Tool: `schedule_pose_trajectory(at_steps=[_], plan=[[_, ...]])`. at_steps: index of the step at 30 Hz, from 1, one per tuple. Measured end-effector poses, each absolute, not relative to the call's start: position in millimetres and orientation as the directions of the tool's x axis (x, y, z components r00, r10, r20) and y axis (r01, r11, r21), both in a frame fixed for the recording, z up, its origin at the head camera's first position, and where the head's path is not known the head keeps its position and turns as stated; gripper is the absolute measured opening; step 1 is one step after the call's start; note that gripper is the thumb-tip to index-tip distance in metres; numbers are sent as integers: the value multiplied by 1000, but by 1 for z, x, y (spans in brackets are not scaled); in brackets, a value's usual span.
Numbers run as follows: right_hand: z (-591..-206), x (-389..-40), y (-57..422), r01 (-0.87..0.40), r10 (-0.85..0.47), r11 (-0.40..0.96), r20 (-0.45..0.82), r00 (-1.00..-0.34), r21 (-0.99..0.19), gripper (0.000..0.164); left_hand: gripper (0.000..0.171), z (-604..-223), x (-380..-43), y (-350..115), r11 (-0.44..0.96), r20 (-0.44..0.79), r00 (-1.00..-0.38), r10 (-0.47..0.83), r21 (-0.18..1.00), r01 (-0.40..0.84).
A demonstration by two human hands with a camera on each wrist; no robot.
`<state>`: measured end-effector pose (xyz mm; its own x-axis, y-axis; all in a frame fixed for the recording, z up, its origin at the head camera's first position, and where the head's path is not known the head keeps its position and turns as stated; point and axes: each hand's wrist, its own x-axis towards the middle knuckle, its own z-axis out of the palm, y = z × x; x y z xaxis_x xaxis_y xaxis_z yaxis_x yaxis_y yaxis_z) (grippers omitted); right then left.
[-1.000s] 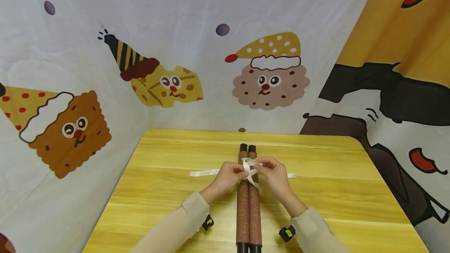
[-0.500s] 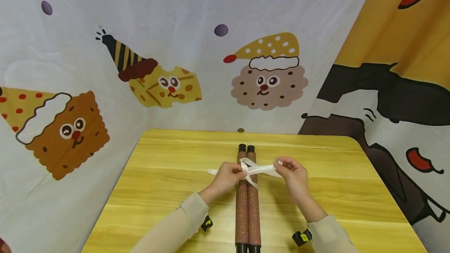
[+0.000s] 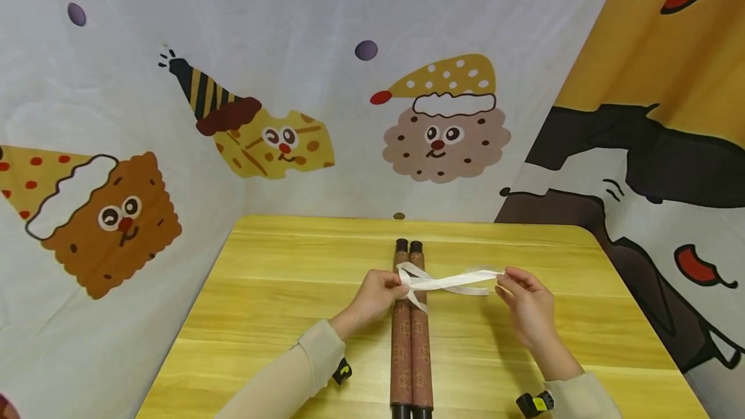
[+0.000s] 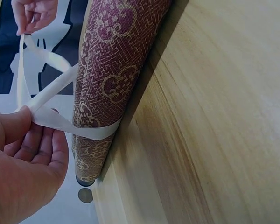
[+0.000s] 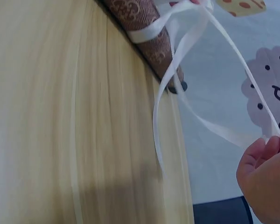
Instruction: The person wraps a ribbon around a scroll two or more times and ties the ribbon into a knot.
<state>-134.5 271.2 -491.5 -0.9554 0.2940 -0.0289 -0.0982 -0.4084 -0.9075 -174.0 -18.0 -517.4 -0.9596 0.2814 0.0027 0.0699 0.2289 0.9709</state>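
Two brown brocade-covered scrolls (image 3: 401, 341) with black end knobs lie side by side on the table, pointing away from me. A white ribbon (image 3: 454, 282) wraps round them near their far end. My left hand (image 3: 372, 295) pinches the ribbon between thumb and fingers right over the scrolls, where strands cross, as the left wrist view shows close up. Off to the right, my right hand (image 3: 531, 306) pinches one ribbon length, drawn out almost straight from the left hand's grip. In the right wrist view, a loose ribbon tail (image 5: 157, 135) hangs below the crossing.
The scrolls rest on a yellow wood-grain table (image 3: 279, 341) with rounded far corners. Behind and to the left stands a white cloth backdrop (image 3: 314, 24) with cartoon figures. An orange and black patterned cloth (image 3: 658, 83) hangs at the right. A dark wrist camera sits below each sleeve.
My right hand has moved from the crossing out to the right, drawing a ribbon length with it. The left end of ribbon on the table has slid out of sight. My left hand stays put.
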Motion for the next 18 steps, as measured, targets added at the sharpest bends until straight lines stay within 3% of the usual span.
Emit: schedule_pose_trajectory(at_steps=[8,13,18], plan=[[-491,-133,285,-95,356,-312,-23,-934,-945,15,6,-507,-170,-17,197,16,-957,290,977,76],[-488,-134,279,-36,350,-23,26,-937,-999,28,5,-517,-175,-17,210,-6,-956,294,976,58],[-488,-137,258,-65,223,259,125,-967,-964,31,6,-501,-168,-18,193,8,-949,316,978,73]])
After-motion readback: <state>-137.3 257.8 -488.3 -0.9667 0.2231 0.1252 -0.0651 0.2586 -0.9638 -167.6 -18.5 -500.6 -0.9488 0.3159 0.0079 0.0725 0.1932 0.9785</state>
